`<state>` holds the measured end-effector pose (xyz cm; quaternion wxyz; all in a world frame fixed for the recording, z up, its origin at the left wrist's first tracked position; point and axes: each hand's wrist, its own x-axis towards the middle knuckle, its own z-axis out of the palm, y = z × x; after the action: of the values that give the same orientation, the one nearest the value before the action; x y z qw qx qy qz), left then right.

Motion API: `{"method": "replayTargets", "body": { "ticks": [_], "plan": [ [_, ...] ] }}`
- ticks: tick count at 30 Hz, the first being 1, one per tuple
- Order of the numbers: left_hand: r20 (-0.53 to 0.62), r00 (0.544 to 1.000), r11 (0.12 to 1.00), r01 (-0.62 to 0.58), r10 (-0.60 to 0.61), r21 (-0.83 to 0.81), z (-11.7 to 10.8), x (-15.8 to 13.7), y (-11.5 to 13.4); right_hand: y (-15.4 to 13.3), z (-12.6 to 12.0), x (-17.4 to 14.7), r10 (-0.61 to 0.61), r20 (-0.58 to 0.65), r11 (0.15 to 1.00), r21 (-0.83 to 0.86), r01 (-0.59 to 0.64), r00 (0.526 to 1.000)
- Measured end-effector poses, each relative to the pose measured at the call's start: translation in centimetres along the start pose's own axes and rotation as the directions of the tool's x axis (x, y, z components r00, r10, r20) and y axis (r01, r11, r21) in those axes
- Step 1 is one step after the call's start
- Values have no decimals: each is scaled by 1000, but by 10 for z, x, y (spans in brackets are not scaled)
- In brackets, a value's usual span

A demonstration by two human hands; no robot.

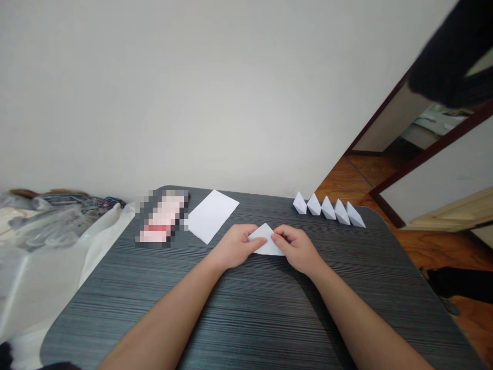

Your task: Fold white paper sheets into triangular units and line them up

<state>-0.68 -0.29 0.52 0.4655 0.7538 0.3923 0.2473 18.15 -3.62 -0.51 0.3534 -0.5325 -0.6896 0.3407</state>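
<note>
A piece of folded white paper point(268, 248) is held between both hands over the middle of the dark table, its pointed top facing away from me. My left hand point(239, 245) grips its left side, thumb lying across the front. On the right side, my right hand point(297, 247) pinches the paper with thumb and fingers. The fingers behind the sheet are partly hidden. Beyond and to the right, several folded white paper shapes point(328, 208) stand in a row. A flat stack or sheet of white paper point(213, 215) lies to the left of my hands.
A pixelated pink and dark object point(164, 216) lies at the table's far left. The dark wood-grain table point(246, 318) meets a pale wall behind. Plastic-wrapped items point(65, 218) sit beyond the left edge. A doorway and wooden floor point(346, 174) are on the right.
</note>
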Motion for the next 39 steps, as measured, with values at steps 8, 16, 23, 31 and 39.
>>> {"method": "replayTargets", "body": {
  "ticks": [8, 16, 23, 31, 39],
  "plan": [
    [-17, 999, 994, 31, -33, -103, 0, 1, -1, 1, -2, -1, 67, 51, 997, 24, -69, 996],
    [14, 999, 980, 41, -39, -194, -1, 2, -6, 11, -5, 1, 106, -14, 993, 55, -105, 994],
    [12, 999, 973, 53, -52, -224, 0, 2, -6, 12, -6, 1, 120, -12, 988, 95, -118, 993],
    [-16, 999, 986, 29, -32, -167, -3, 1, -4, 18, -7, 1, 146, -27, 983, 118, -142, 989],
    [-78, 994, 975, 52, -70, -218, -3, 3, -12, 22, -8, 2, 172, -5, 960, 226, -166, 985]
  ]
}}
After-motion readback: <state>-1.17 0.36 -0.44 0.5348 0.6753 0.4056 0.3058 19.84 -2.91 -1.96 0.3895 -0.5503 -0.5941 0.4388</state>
